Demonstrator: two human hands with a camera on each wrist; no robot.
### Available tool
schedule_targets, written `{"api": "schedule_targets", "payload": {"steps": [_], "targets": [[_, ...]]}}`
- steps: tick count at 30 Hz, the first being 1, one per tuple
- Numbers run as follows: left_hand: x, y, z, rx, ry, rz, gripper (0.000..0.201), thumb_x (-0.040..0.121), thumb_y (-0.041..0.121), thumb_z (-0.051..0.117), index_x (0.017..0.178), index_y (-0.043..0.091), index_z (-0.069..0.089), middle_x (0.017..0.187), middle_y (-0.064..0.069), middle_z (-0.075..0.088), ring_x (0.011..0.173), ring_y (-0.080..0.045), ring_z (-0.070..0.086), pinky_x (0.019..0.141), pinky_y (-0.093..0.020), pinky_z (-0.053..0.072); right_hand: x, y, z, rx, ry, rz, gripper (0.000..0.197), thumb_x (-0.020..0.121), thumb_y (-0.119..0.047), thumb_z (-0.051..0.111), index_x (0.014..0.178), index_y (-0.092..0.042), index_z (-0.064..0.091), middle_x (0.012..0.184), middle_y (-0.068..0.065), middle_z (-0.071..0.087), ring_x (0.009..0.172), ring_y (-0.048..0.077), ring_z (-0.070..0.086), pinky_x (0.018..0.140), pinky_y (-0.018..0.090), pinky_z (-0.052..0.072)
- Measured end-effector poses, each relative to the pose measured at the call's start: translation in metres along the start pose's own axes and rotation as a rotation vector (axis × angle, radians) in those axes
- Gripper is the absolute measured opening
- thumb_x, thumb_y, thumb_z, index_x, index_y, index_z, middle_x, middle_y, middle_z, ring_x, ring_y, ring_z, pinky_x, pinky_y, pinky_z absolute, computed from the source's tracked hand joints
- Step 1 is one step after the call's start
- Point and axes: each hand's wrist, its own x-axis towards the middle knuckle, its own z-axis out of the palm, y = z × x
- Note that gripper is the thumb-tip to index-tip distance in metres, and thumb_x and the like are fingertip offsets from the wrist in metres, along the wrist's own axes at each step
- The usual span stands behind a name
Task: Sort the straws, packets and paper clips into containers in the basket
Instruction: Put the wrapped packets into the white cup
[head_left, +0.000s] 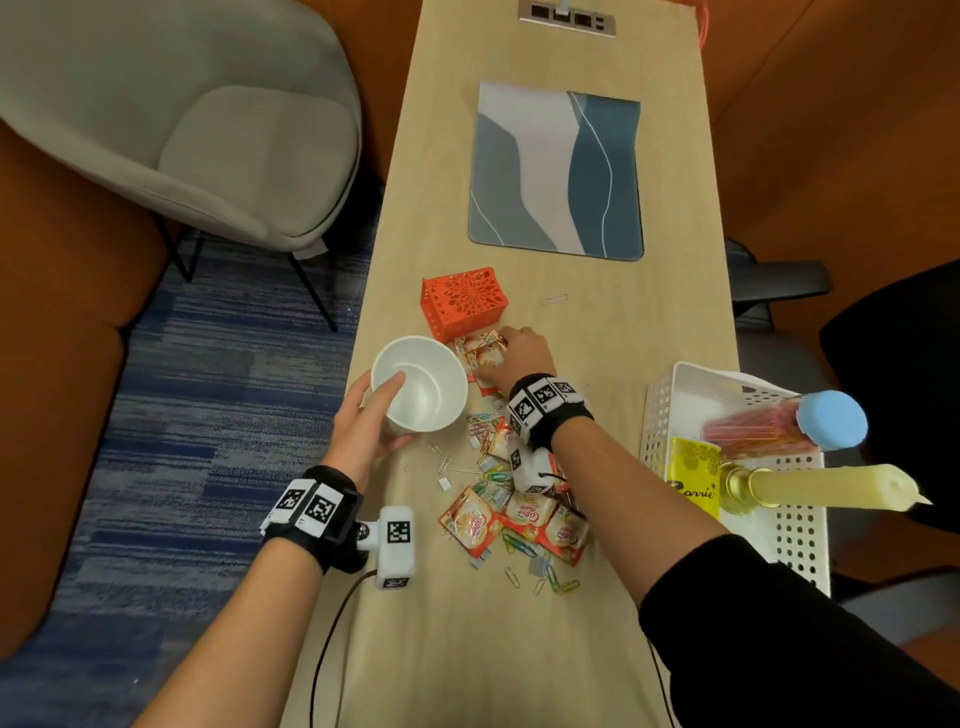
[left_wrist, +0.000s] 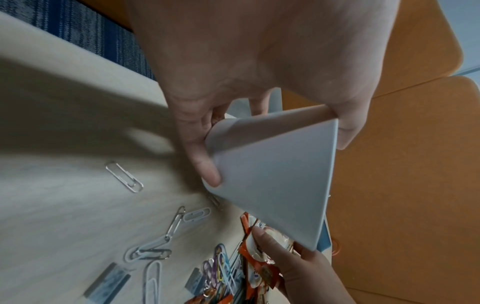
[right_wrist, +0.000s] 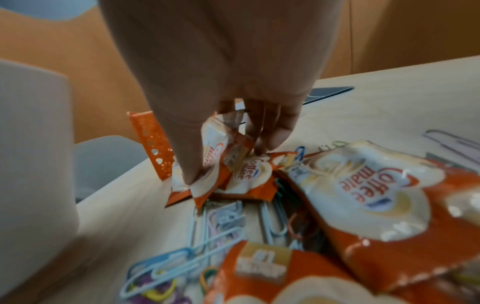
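Observation:
My left hand (head_left: 371, 415) grips a white paper cup (head_left: 421, 383), thumb inside the rim and fingers round the wall (left_wrist: 272, 174), tilted above the table. Just right of the cup, my right hand (head_left: 511, 358) pinches orange-and-cream creamer packets (head_left: 480, 353) between thumb and fingers (right_wrist: 221, 156) on the table. More packets (head_left: 519, 517) and coloured and silver paper clips (head_left: 485, 467) lie heaped under my right forearm. An orange perforated holder (head_left: 465, 301) lies on its side beyond the hand. The white basket (head_left: 670, 415) at right holds a jar of straws (head_left: 753, 428).
A blue-grey mat (head_left: 556, 171) lies farther up the table. One loose clip (head_left: 553, 300) sits right of the orange holder. The basket also holds a yellow packet (head_left: 693, 475) and a candle on a brass stand (head_left: 810, 488). A grey chair (head_left: 208, 135) stands to the left.

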Motion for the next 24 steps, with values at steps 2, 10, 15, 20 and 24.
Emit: {"api": "schedule_targets", "payload": {"steps": [2, 10, 15, 20, 24], "targets": [[-0.002, -0.001, 0.002, 0.014, 0.003, 0.002, 0.071, 0.071, 0.052, 0.08, 0.136, 0.03, 0.058, 0.138, -0.003, 0.058, 0.124, -0.027, 0.06, 0.087, -0.042, 0.061, -0.003, 0.0, 0.0, 0.034, -0.012, -0.024, 0.063, 0.073, -0.038, 0.082, 0.124, -0.013, 0.056, 0.112, 0.013, 0.061, 0.107, 0.03, 0.059, 0.089, 0.036, 0.05], [-0.017, -0.001, 0.011, 0.048, -0.013, 0.022, 0.051, 0.093, 0.038, 0.068, 0.14, 0.027, 0.053, 0.136, -0.004, 0.057, 0.117, -0.023, 0.063, 0.082, -0.034, 0.062, -0.023, 0.016, -0.017, 0.363, -0.001, 0.018, 0.065, 0.07, -0.032, 0.087, 0.124, -0.009, 0.06, 0.114, 0.008, 0.067, 0.105, 0.024, 0.062, 0.085, 0.027, 0.047], [-0.027, -0.003, 0.014, 0.119, -0.025, 0.031, 0.054, 0.089, 0.047, 0.07, 0.139, 0.032, 0.055, 0.133, -0.003, 0.058, 0.117, -0.027, 0.064, 0.081, -0.034, 0.062, -0.053, 0.027, -0.064, 0.842, 0.095, 0.079, 0.069, 0.061, -0.039, 0.089, 0.119, -0.015, 0.06, 0.109, 0.0, 0.069, 0.099, 0.019, 0.067, 0.088, 0.038, 0.056], [-0.038, -0.008, 0.029, 0.206, -0.076, 0.052, 0.058, 0.083, 0.061, 0.071, 0.133, 0.033, 0.058, 0.132, -0.004, 0.061, 0.115, -0.026, 0.065, 0.079, -0.034, 0.062, -0.104, 0.009, -0.075, 0.969, 0.061, -0.182, 0.06, 0.073, -0.012, 0.083, 0.123, -0.025, 0.052, 0.118, 0.0, 0.064, 0.103, 0.014, 0.065, 0.087, 0.029, 0.056], [-0.051, -0.008, 0.041, 0.213, -0.083, 0.083, 0.046, 0.086, 0.062, 0.067, 0.124, 0.035, 0.065, 0.12, -0.002, 0.071, 0.108, -0.022, 0.07, 0.079, -0.036, 0.062, -0.129, 0.0, -0.052, 0.597, 0.11, -0.355, 0.032, 0.082, -0.02, 0.074, 0.114, -0.021, 0.068, 0.116, -0.007, 0.069, 0.107, 0.007, 0.062, 0.098, 0.032, 0.049]]}}
